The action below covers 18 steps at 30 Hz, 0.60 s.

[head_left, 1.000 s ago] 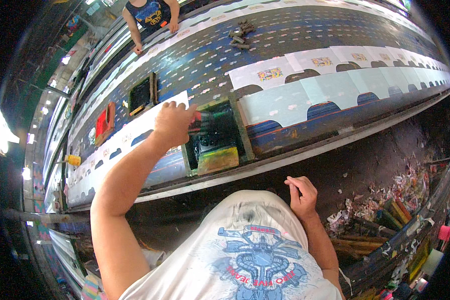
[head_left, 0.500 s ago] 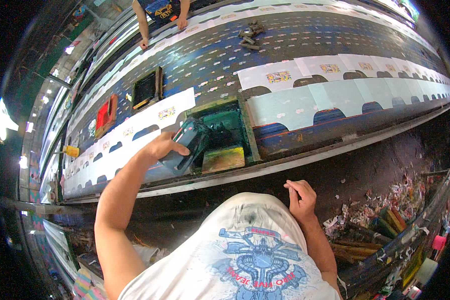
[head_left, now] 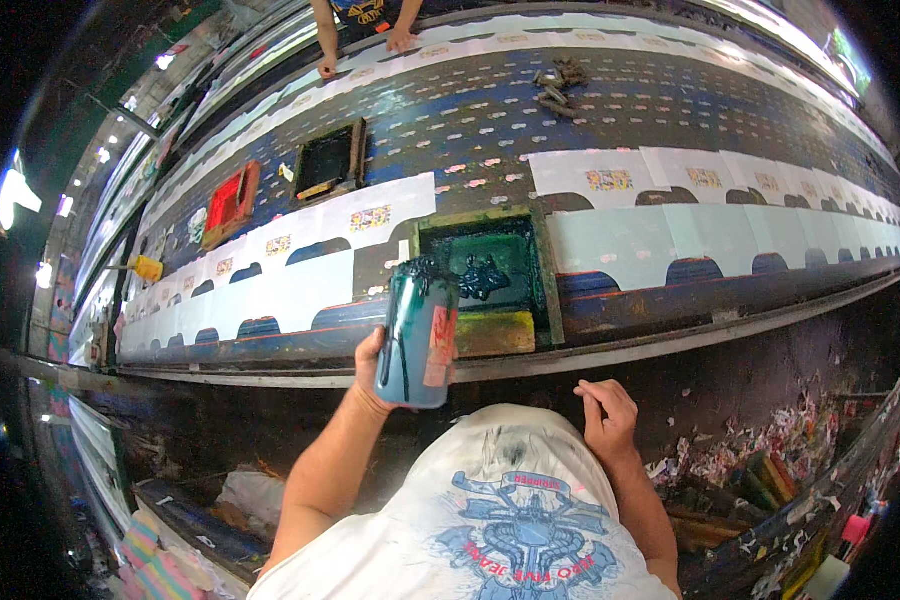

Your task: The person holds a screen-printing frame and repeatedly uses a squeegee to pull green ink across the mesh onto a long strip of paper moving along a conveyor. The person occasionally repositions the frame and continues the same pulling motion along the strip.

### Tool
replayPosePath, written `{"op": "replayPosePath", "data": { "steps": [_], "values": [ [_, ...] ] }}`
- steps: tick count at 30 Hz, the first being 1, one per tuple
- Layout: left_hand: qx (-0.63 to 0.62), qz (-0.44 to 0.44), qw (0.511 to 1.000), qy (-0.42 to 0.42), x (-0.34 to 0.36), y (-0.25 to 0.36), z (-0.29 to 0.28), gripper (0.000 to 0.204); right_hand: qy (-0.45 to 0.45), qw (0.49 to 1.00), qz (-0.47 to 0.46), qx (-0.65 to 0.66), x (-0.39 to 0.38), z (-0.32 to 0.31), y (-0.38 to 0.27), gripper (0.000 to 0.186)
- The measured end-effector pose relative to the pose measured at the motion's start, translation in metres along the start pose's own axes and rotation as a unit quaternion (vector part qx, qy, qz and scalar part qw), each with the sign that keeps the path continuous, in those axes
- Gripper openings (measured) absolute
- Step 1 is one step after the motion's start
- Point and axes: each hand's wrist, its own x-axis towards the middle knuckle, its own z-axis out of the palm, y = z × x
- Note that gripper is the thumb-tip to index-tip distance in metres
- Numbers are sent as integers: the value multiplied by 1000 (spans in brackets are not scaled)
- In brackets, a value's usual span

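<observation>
My left hand (head_left: 371,368) is wrapped round a translucent plastic jar (head_left: 410,345) with a red label, held nearly upright in front of the table edge. Dark ink coats its rim and runs down its side. Just beyond the jar lies a wooden-framed printing screen (head_left: 553,285), with a glossy blob of dark green ink (head_left: 483,278) on its mesh. A yellowish block (head_left: 495,335) forms the screen's near end. My right hand (head_left: 608,415) hangs beside my shirt, fingers curled in, apart from the table; nothing shows in it.
Printed white sheets (head_left: 670,180) run along the long table. Beyond the screen are a black-inked frame (head_left: 328,162), a red-inked frame (head_left: 232,205) and a pile of dark pieces (head_left: 560,85). Another person's hands (head_left: 402,40) rest at the far side. Scraps (head_left: 750,450) fill the lower right.
The jar was tipped over the screen's left side; now it stands nearly upright, closer to me. An ink blob now shows on the mesh. My right hand stays curled at about the same place.
</observation>
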Motion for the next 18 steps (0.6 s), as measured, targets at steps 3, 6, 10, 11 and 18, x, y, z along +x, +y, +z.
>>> {"op": "replayPosePath", "data": {
  "steps": [3, 6, 10, 11, 18],
  "values": [
    [67, -4, 995, -75, 7, -13, 14, 121, -15, 1000, 0, -10, 7, 6, -11, 21],
    [95, 18, 991, -89, 16, -11, 38, 128, -25, 999, 13, -22, 11, 10, -20, 20],
    [102, 69, 989, -86, 25, 19, 48, 118, -21, 999, 11, -37, 13, 17, -31, 21],
    [107, 91, 989, -56, 27, 28, 51, 115, -19, 999, 13, -39, 13, 20, -34, 21],
    [268, 176, 947, -33, 76, 101, 65, 99, -9, 996, 43, -75, 1, 29, -65, 25]
  ]
}}
